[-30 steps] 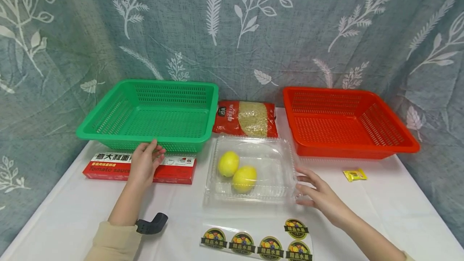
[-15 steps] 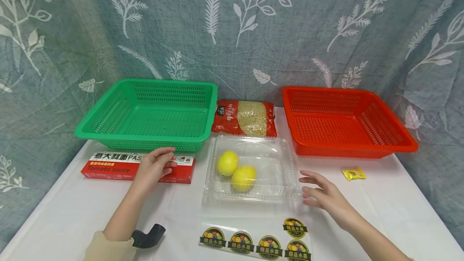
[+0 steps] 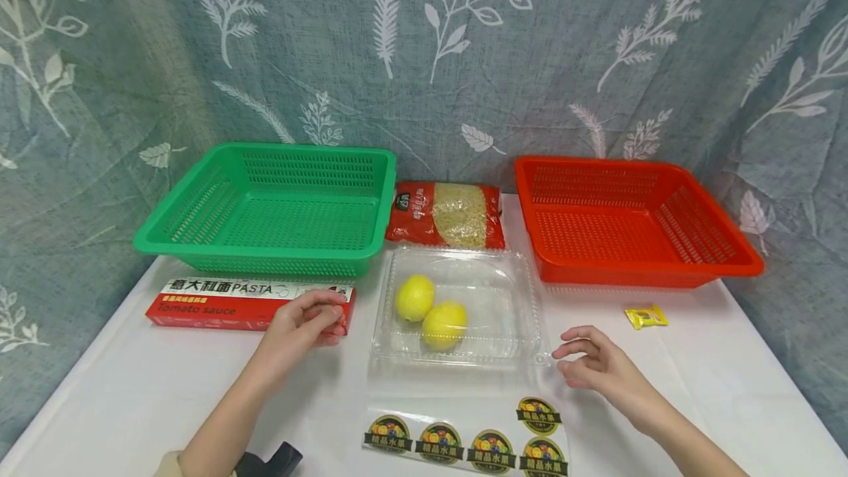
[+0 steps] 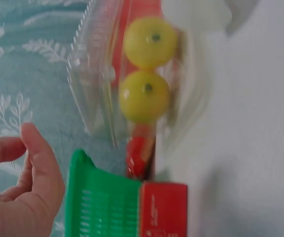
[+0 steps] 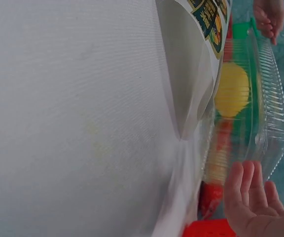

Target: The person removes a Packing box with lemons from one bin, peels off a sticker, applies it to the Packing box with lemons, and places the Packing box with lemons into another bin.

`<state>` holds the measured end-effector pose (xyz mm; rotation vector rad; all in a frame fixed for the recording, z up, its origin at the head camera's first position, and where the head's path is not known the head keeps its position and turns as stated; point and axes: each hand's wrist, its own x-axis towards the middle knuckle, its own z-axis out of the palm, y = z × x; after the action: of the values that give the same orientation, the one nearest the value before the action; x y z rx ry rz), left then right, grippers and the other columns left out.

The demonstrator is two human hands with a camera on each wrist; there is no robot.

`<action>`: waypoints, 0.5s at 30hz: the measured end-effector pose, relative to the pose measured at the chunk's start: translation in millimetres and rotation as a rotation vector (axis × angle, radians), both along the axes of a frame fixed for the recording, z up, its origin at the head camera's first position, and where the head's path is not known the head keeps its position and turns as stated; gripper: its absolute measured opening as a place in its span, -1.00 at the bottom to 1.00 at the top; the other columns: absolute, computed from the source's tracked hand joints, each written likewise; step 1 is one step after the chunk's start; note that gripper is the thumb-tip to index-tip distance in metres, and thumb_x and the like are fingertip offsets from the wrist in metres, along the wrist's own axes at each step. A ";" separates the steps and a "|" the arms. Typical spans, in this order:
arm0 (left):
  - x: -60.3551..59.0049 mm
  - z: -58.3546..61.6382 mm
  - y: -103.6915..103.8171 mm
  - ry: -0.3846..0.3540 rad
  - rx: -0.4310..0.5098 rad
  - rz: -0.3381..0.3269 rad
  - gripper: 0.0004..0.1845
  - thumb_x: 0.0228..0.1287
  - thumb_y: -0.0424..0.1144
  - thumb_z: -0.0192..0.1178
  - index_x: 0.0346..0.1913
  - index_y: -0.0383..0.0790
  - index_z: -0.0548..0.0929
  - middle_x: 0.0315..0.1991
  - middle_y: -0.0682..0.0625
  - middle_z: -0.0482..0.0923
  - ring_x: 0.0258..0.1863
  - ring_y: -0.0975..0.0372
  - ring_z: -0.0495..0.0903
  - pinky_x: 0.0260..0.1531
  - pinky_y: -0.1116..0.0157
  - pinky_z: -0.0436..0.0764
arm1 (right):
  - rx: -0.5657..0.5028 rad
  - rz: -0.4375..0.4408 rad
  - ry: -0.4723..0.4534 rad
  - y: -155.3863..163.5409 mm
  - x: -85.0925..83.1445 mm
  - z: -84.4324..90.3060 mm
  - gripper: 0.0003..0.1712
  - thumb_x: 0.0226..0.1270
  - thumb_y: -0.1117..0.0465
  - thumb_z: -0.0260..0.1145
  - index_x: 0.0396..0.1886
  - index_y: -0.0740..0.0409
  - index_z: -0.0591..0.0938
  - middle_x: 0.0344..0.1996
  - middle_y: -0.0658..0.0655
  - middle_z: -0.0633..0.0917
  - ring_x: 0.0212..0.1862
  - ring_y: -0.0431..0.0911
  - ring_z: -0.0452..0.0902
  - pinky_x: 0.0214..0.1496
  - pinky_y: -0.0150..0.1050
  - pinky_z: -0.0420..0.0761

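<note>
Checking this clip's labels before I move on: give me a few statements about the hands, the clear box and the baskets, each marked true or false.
1. Two lemons lie inside the clear plastic box. True.
2. The green basket holds the pasta bag. False: the basket shows nothing in it, and the pasta bag lies on the table between the green basket and the red basket.
3. The left hand is at the right end of the red pasta box. True.
4. The right hand grips a lemon. False: it holds nothing and hovers beside the clear box's right corner.
5. The sticker sheet lies in front of the clear box. True.
</note>
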<state>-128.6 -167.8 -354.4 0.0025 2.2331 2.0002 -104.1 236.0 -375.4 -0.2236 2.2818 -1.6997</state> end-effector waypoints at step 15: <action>25.9 -1.8 35.3 0.138 -0.156 -0.397 -0.74 0.21 -0.27 0.19 -0.17 -0.44 0.58 -0.29 -0.20 0.60 -0.35 0.11 0.62 -0.35 0.27 0.62 | 0.121 0.134 -0.010 11.9 7.0 -3.0 -0.62 0.26 0.24 0.22 0.02 0.34 0.44 -0.09 0.30 0.57 -0.24 -0.15 0.54 -0.24 -0.30 0.56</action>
<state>-102.7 -132.5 -356.2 0.5373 2.2417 1.6583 -97.1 247.9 -378.4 -0.3331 2.2973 -1.4886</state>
